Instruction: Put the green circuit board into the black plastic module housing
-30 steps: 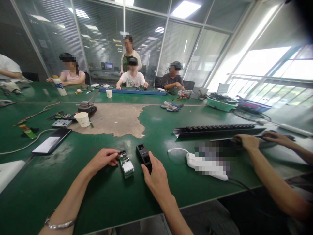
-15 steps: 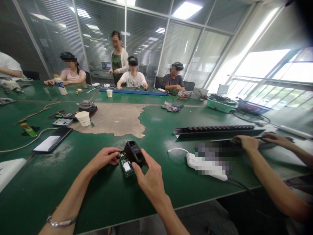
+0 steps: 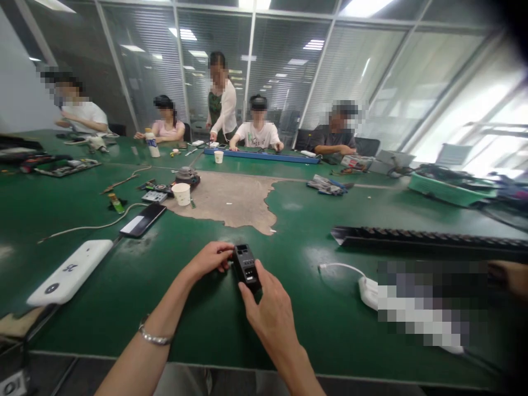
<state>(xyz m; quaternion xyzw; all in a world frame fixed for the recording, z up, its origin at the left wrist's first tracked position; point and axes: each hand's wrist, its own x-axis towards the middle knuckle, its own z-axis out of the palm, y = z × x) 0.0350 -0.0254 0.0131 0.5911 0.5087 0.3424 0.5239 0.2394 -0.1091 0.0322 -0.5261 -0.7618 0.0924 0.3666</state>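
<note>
A small black plastic housing point(image 3: 246, 267) sits on the green table point(image 3: 124, 297) right in front of me. The green circuit board seen under it earlier is hidden now. My left hand point(image 3: 210, 258) grips the housing's left end with thumb and fingers. My right hand point(image 3: 268, 308) holds its near right end from the front. A silver bracelet point(image 3: 153, 335) circles my left wrist.
A white box point(image 3: 70, 271) and a dark phone point(image 3: 142, 220) lie to the left. A paper cup point(image 3: 182, 193) stands beyond. A long black strip point(image 3: 424, 240) and white power strip point(image 3: 369, 287) lie right, by a co-worker's hand point(image 3: 511, 275). Several people sit across the table.
My right hand lifted the black housing from the table and set it down over the green circuit board held by my left hand. My view swung to the left.
</note>
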